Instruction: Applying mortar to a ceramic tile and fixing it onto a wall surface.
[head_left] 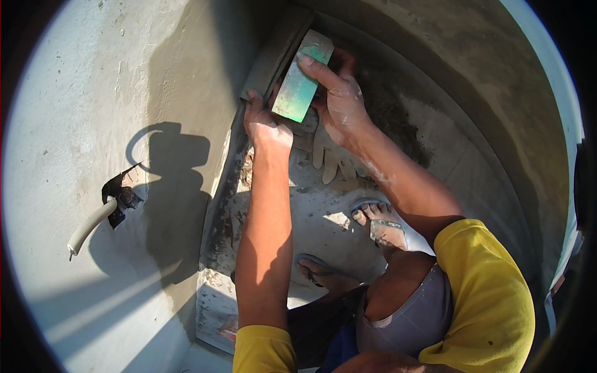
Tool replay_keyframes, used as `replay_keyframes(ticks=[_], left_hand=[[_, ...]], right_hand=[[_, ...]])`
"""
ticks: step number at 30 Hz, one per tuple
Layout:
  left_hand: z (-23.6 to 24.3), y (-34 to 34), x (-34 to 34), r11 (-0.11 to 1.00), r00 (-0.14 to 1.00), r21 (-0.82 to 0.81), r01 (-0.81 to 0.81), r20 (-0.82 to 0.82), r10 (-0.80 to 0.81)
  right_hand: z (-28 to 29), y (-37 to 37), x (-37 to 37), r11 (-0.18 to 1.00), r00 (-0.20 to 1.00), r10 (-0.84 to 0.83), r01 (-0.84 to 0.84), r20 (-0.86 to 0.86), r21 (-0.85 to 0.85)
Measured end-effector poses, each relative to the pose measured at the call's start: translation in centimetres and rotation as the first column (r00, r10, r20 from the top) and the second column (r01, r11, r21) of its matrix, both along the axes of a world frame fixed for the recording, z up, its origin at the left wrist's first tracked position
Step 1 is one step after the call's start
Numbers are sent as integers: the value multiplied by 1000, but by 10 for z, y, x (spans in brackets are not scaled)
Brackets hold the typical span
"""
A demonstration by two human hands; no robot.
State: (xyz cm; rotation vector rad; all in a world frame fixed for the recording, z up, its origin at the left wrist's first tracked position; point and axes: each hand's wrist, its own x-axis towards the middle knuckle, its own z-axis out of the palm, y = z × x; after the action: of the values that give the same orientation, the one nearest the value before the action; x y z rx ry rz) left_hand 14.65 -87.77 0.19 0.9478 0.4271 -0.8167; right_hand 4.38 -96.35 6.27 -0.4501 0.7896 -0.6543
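My right hand (341,99) is closed round a green rectangular block (298,84) smeared with pale dust, its thumb lying on the upper face. The block is tilted, its lower end toward my left hand (267,124). That hand is close beside the block, fingers apart and reaching up to a grey skirting strip (277,53) at the foot of the wall. Part of its fingers is hidden behind the block. Both hands are dusted white.
Pale work gloves (329,158) lie on the dusty floor below my hands. A cable conduit (92,227) sticks out of a ragged hole in the left wall (87,112). A curved wall (491,93) bounds the right side. My sandalled feet (382,224) stand close by.
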Motion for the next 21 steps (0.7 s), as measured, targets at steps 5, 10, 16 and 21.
replay_keyframes(ticks=[5,10,16,21], left_hand=[[-7,3,3,999,985,-30,-45,163,49],[-9,3,2,997,992,-56,-60,106,66],[-18,9,10,996,997,-92,-10,75,17],[-20,11,12,997,998,-82,0,67,5]], right_hand=[[6,-13,23,999,999,-38,37,38,23],[9,-11,45,980,987,-103,79,-125,-183],[-10,-14,66,905,864,-278,89,-420,-417],[-13,-20,79,912,864,-301,137,-404,-386]])
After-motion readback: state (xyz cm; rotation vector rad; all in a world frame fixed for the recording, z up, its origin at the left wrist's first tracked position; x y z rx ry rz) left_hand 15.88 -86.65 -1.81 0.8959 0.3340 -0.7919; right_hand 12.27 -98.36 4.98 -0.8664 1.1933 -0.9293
